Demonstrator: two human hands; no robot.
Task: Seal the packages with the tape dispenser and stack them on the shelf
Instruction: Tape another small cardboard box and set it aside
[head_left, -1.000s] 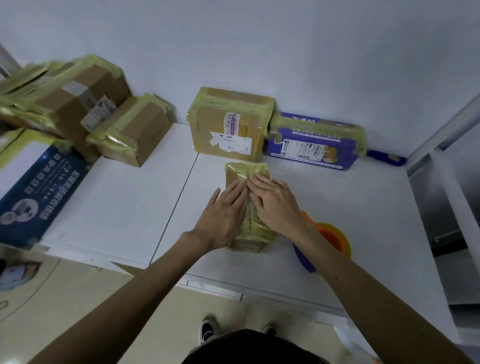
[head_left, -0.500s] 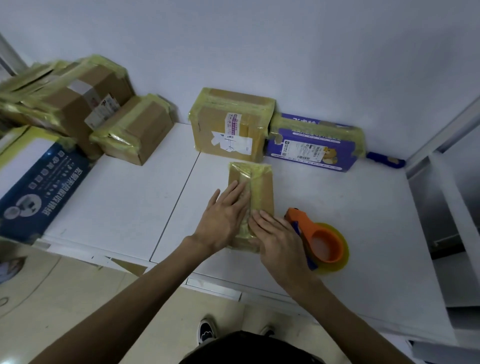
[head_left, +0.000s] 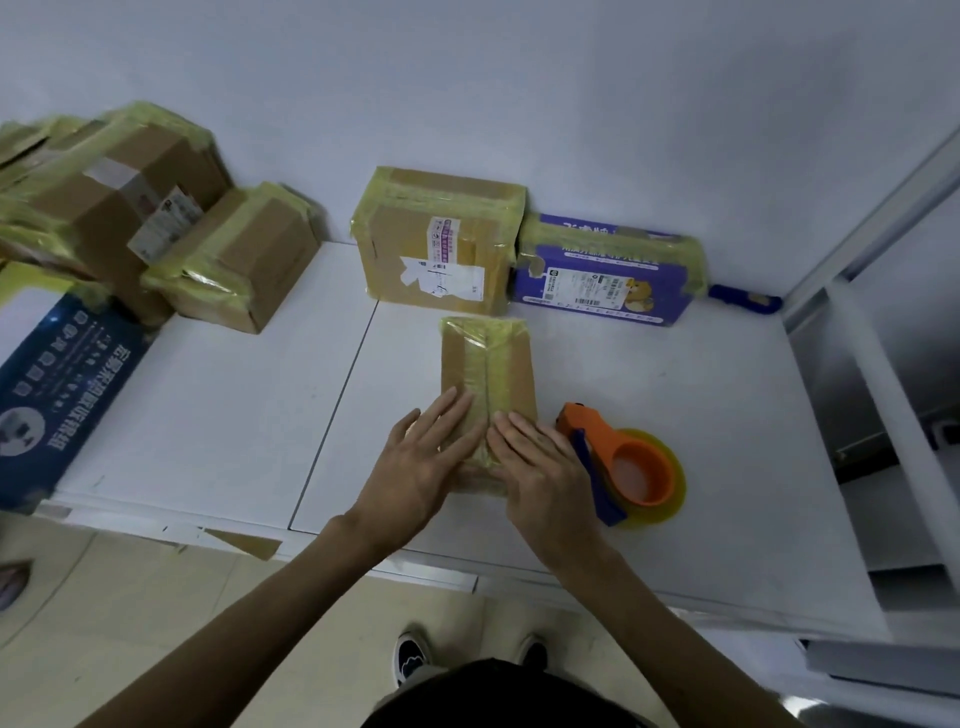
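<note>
A small flat cardboard package (head_left: 488, 364) with yellow tape along its middle seam lies on the white shelf surface (head_left: 218, 415). My left hand (head_left: 421, 462) rests flat on its near left part, fingers spread. My right hand (head_left: 540, 467) presses flat on its near right part, fingertips by the seam. Both hands cover the package's near end. The orange tape dispenser (head_left: 628, 462) with a yellow roll lies just right of my right hand, held by neither.
A taped brown box (head_left: 441, 244) and a purple box (head_left: 608, 270) stand against the back wall. More taped boxes (head_left: 171, 239) pile at the left, with a blue-printed box (head_left: 57, 384) below them. A blue-handled tool (head_left: 748, 301) lies far right by a white upright.
Both hands slid back along the package toward me, uncovering its far half. The tape dispenser, partly hidden by my right forearm a second ago, now shows fully.
</note>
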